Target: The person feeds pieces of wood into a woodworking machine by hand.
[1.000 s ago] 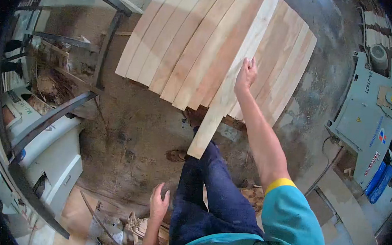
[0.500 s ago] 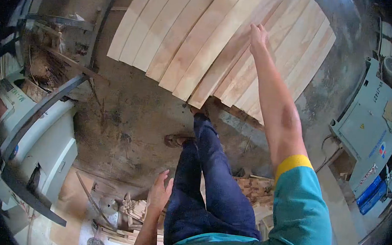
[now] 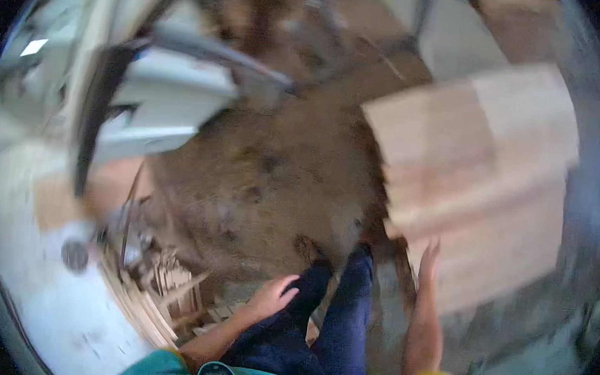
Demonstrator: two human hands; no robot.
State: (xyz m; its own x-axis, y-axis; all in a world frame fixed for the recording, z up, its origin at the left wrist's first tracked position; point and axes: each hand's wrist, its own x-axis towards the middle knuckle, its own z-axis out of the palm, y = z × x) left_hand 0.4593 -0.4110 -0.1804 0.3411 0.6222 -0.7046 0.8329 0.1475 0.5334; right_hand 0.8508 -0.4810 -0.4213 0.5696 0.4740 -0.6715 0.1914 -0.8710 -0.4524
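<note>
The head view is smeared by motion. A stack of pale wooden boards (image 3: 485, 167) lies at the right. My right hand (image 3: 429, 265) is at the stack's near left edge, fingers stretched out, with nothing seen in it. Whether it touches the boards I cannot tell. Over my dark trouser leg, lower in the view, my left hand (image 3: 276, 295) hangs with its fingers apart and holds nothing.
A pale machine (image 3: 170, 93) with a dark curved bar stands at the upper left. Wood offcuts (image 3: 176, 283) are piled at the lower left beside a white surface (image 3: 58, 302). Brown floor (image 3: 266, 164) lies ahead of my feet.
The view has turned left, so the boards now appear at the right. My right hand has drawn back from the top of the boards to their near edge, and my left hand has lifted slightly.
</note>
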